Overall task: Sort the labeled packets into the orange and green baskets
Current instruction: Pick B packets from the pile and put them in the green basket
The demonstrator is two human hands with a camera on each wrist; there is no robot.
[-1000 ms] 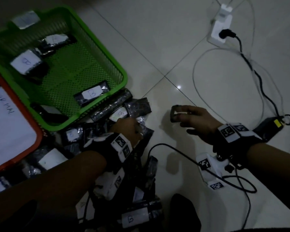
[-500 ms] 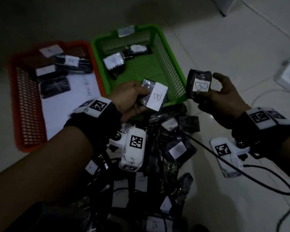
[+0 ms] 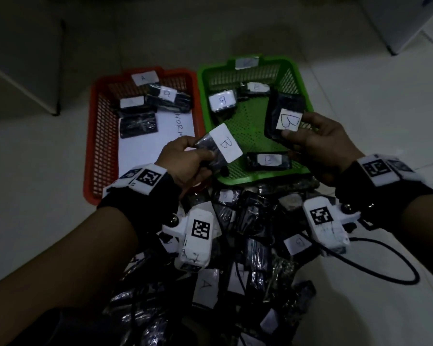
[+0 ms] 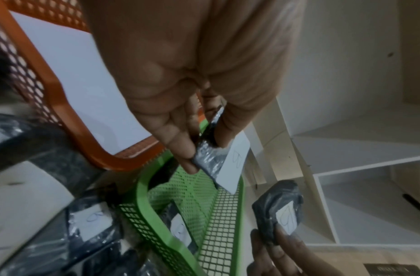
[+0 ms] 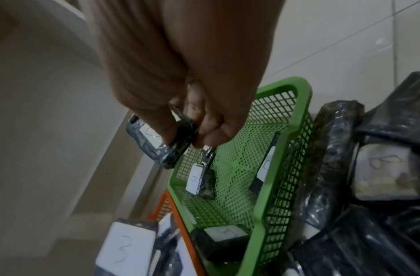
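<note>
My left hand (image 3: 201, 149) pinches a black packet with a white B label (image 3: 225, 146) over the near left corner of the green basket (image 3: 250, 179). Over the basket's right side, my right hand (image 3: 298, 128) grips another black B packet (image 3: 285, 116). The left wrist view shows thumb and fingers on the first packet (image 4: 211, 160) above the green rim (image 4: 143, 196). In the right wrist view the fingers curl round the other packet (image 5: 157, 147). The orange basket (image 3: 90, 136) sits to the left with A packets (image 3: 169, 98). Three B packets lie in the green one.
A heap of black labelled packets (image 3: 248, 233) covers the floor below my wrists. A black cable (image 3: 385, 258) loops over the tiles at the right. White furniture (image 3: 23, 71) stands at the back left, and a white sheet (image 3: 145, 146) lines the orange basket.
The left hand lifted a B packet out of the heap, and both hands rose with their packets to above the green basket. The head view swung to face both baskets.
</note>
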